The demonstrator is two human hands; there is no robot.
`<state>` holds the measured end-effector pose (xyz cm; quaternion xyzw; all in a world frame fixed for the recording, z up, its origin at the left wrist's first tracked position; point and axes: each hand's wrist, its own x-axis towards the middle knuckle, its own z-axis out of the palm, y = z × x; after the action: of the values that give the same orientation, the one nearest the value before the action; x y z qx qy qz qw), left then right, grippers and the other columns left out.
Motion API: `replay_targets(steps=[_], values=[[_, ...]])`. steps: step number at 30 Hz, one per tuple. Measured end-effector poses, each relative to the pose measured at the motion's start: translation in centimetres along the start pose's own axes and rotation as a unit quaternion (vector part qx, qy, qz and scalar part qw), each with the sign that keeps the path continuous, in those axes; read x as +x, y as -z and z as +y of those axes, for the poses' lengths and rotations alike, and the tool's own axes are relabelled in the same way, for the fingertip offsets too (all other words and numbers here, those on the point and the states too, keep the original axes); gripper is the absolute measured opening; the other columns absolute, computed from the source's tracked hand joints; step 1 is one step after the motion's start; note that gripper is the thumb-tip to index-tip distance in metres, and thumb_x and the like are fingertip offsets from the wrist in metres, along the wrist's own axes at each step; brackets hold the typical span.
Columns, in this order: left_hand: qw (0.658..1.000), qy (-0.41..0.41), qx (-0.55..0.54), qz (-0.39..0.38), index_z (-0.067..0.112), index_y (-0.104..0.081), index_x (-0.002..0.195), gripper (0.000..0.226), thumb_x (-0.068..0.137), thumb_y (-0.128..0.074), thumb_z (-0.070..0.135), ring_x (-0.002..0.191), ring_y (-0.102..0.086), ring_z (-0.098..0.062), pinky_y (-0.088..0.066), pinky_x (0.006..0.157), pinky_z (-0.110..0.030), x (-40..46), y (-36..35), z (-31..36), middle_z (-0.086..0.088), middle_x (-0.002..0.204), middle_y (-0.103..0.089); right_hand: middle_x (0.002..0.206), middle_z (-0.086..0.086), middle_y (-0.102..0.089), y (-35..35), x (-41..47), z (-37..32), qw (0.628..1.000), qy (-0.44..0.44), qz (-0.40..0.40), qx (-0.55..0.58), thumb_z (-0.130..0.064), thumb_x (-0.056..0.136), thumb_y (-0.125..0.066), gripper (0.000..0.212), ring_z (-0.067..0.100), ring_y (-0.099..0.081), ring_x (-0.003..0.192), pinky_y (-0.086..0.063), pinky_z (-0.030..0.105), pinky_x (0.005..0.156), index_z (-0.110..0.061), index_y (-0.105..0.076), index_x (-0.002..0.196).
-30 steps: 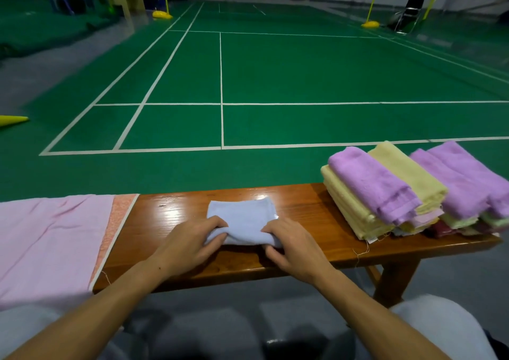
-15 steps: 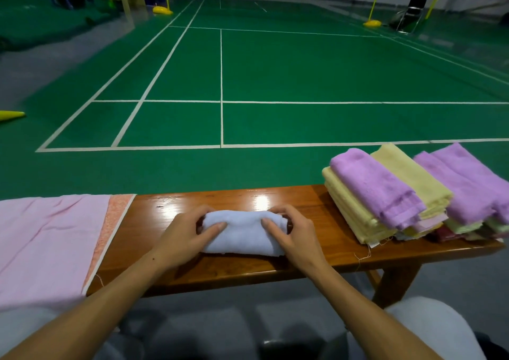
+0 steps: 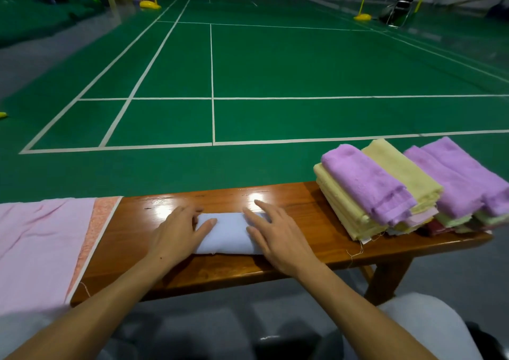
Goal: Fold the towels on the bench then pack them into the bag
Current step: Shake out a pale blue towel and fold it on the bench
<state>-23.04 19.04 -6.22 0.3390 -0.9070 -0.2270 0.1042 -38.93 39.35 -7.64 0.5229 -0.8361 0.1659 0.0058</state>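
Observation:
A small light-blue towel [image 3: 227, 233], folded into a narrow rectangle, lies on the wooden bench [image 3: 303, 208] in front of me. My left hand [image 3: 177, 231] presses flat on its left end with straight fingers. My right hand [image 3: 275, 235] lies flat on its right end, fingers spread. A pile of purple, yellow and pale green towels [image 3: 399, 191] sits on the bench's right end. The pink fabric bag [image 3: 41, 246] with an orange border lies flat over the left end of the bench.
Beyond the bench stretches a green badminton court with white lines. Yellow net-post bases [image 3: 362, 17] stand far off. The bench's leg [image 3: 385, 279] shows at lower right, near my knee.
Both hands folded the far part of the blue towel toward me, making it narrower. Their fingers have gone from curled round the towel to flat on top of it.

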Motion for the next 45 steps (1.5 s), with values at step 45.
replay_targets(steps=[45], values=[[0.928,-0.013,-0.371,-0.041,0.008,-0.058,0.121,0.035,0.097,-0.074,0.027,0.076,-0.068,-0.009,-0.051,0.058,-0.017,2.3,2.6,13.5,-0.007,0.098,-0.073,0.129,-0.008,-0.063,11.7,-5.1,4.6,0.915,-0.116,0.088,0.376,-0.030,0.086,-0.078,0.057,0.003,-0.061,0.114,-0.057,0.037,0.098,-0.026,-0.054,0.137]])
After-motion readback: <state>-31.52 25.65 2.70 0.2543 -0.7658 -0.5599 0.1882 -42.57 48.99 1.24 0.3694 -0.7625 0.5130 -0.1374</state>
